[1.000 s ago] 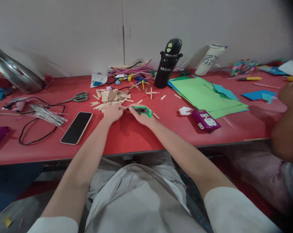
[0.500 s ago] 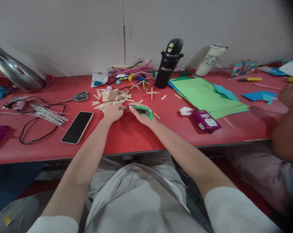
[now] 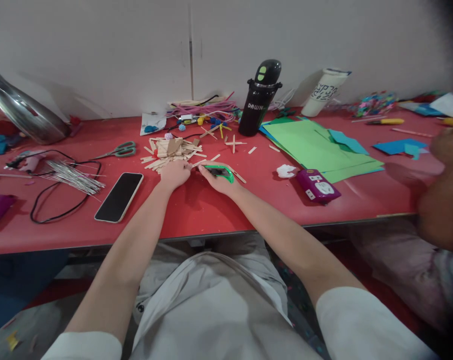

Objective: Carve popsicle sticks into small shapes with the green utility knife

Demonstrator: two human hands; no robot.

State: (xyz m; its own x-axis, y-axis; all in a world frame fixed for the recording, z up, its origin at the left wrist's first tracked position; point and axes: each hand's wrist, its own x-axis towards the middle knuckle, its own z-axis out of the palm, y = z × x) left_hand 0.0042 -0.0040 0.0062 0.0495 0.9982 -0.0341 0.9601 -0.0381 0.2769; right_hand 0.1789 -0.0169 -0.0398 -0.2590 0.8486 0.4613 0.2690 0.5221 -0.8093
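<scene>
Cutter sits in the right hand, which is wrapped round it; the left hand looks pinched on a thin stick, midway between the near and far edges of the table. Its blade is too small to make out, but the front end points toward the left hand with little room between, so a slip off the stick could nick that hand. A weak pinch might let the stick twist or spring away. The pile, just beyond toward the far edge, could scatter if the left hand jerked.
</scene>
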